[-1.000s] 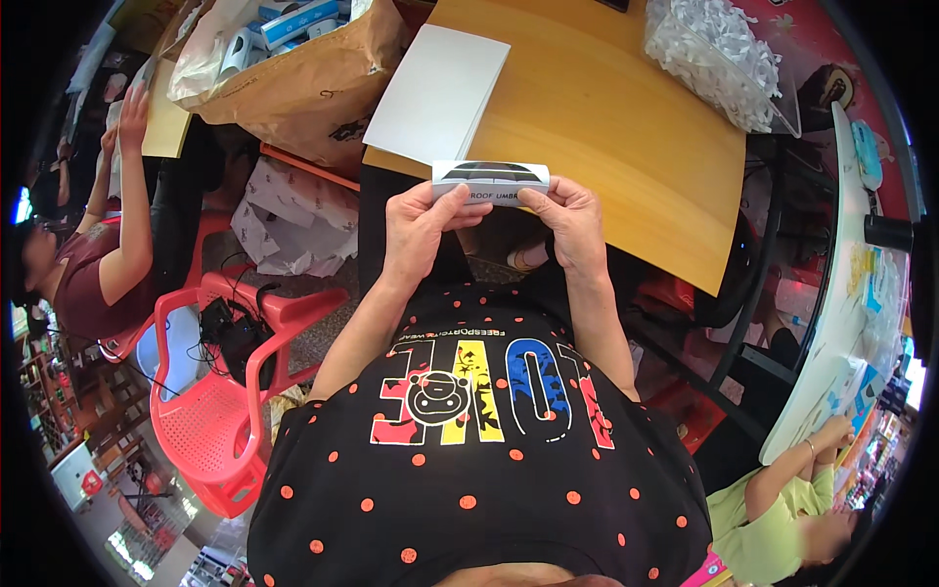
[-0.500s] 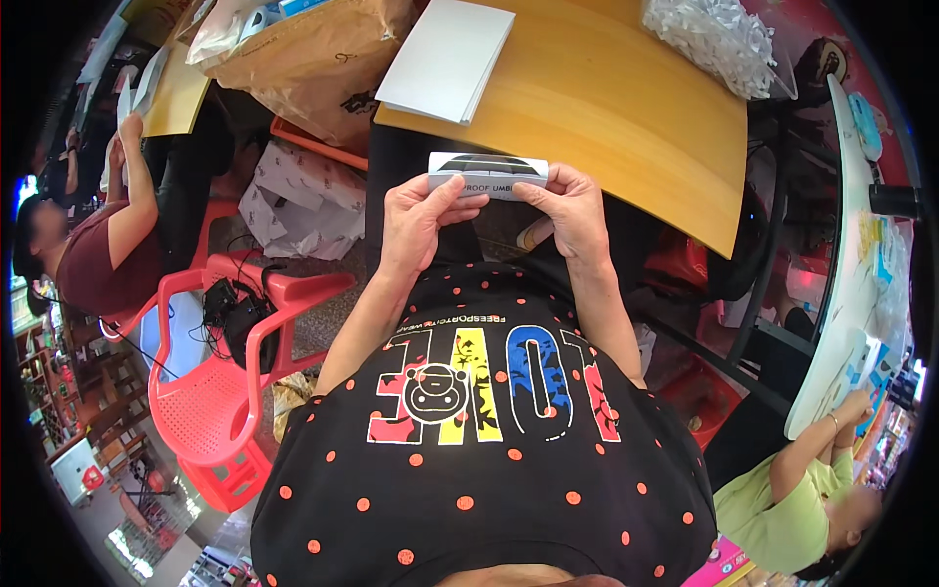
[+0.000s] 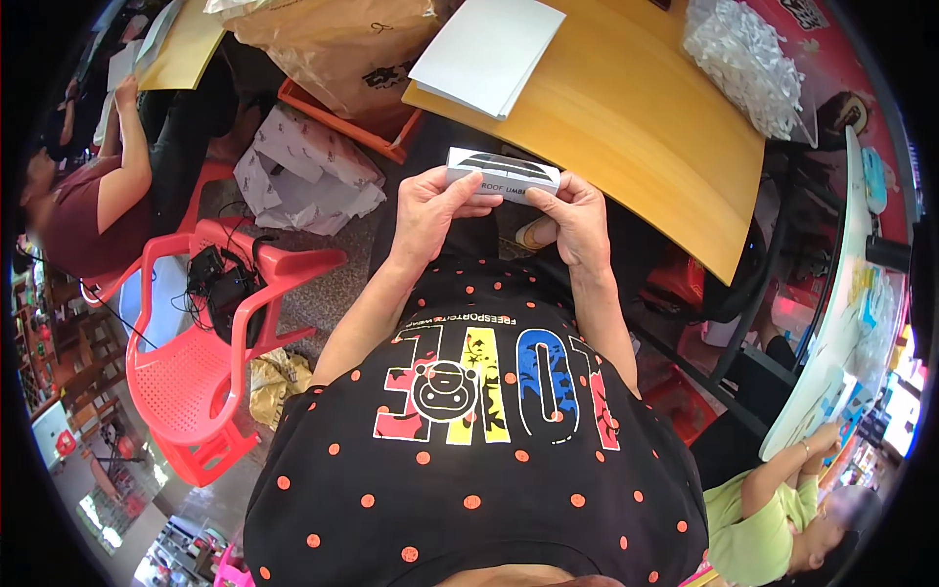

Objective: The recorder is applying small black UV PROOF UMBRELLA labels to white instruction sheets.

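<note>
In front of my chest, just off the near edge of the table, I hold a small grey and white printed paper box (image 3: 504, 168), or a folded sleeve, with a dark umbrella-like picture on it. My left hand (image 3: 432, 210) pinches its left end, thumb on the front and fingers behind. At the opposite end my right hand (image 3: 579, 220) grips it the same way. The piece is level, tilting slightly down to the right. Beyond it, white sheets (image 3: 486, 54) lie stacked on the yellow wooden table (image 3: 636, 108).
A clear bag of white pieces (image 3: 743, 64) sits at the table's far right. Left of the table are a large brown bag (image 3: 333, 44) and an orange crate (image 3: 342, 119). A red plastic chair (image 3: 186, 377) holds black cables. Other people work at left and right.
The view has shifted slightly, so the table and chair appear moved. Both hands keep their hold on the paper box, which now slants a little more down to the right.
</note>
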The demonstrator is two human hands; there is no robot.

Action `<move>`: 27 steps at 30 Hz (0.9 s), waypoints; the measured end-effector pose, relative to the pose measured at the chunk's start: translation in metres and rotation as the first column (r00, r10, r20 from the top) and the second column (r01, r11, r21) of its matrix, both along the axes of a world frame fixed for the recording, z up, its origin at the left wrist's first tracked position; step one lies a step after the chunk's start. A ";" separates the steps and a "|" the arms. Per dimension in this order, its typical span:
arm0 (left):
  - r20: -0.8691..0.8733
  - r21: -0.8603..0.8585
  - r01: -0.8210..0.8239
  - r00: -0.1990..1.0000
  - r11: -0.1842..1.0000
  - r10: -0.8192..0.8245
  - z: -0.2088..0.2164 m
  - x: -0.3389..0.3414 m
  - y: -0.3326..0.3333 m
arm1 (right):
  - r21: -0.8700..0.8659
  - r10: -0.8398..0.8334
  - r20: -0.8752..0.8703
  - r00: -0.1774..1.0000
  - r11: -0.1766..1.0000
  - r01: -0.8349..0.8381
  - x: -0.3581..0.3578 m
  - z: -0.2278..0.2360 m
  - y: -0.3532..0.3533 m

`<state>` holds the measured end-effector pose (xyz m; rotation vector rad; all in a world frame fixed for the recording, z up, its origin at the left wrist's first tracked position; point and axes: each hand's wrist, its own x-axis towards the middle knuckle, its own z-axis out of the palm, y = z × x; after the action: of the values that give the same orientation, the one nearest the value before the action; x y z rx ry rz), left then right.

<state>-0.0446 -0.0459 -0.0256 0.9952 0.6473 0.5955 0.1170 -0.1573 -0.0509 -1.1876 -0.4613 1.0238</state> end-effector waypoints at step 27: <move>0.005 -0.054 -0.131 0.991 0.990 0.132 -0.001 -0.017 0.027 | -0.498 0.192 0.401 0.896 0.867 0.037 0.060 -0.162 0.131</move>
<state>-0.0620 -0.0192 -0.0268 0.9044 0.7220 0.6941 0.1766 -0.0260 -0.2125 -1.9014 -0.6265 0.9694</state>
